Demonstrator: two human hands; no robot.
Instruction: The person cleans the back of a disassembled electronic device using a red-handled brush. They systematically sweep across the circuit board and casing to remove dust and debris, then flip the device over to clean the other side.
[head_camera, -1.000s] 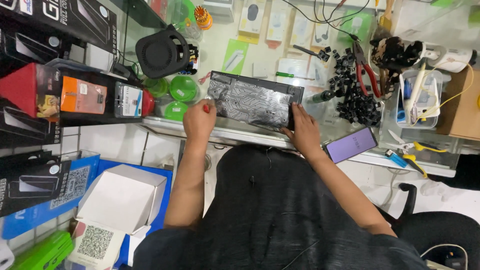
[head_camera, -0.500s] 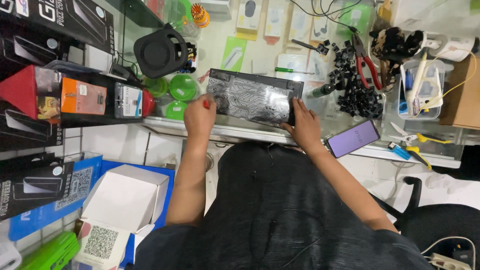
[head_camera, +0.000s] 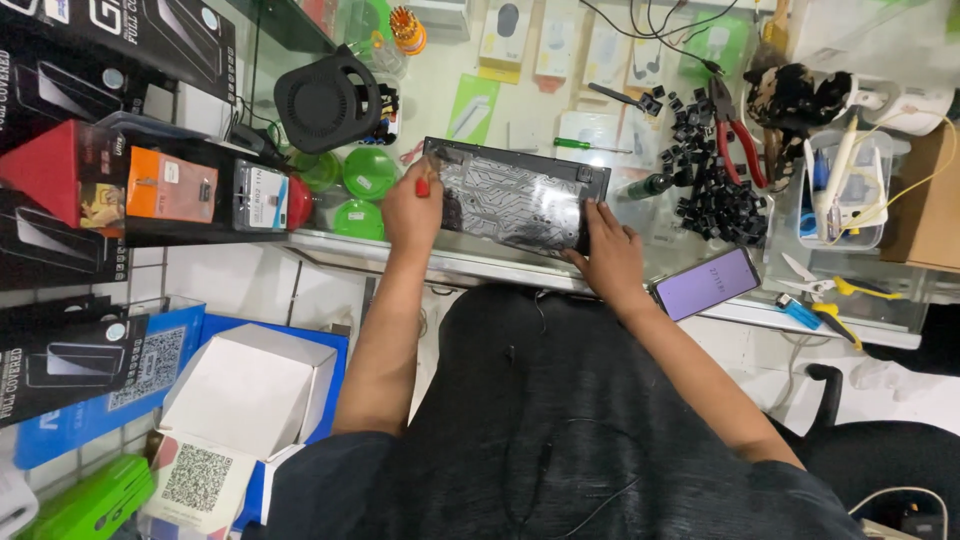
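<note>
Keyboard (head_camera: 515, 195), keys stripped, flat on glass bench (head_camera: 470, 262).
Left hand (head_camera: 412, 208) on its left end, fingers pinching red tool (head_camera: 424, 184); right hand (head_camera: 612, 258) at right corner, fingers spread. Keycaps (head_camera: 715, 190), phone (head_camera: 706, 283) near.

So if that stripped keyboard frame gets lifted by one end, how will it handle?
The keyboard frame looks like a long, thin flat panel, so it would probably flex somewhat rather than stay rigid. With its keycaps off and piled beside it, it is likely light. The glossy membrane sheet on top may be slippery and could shift.
</note>
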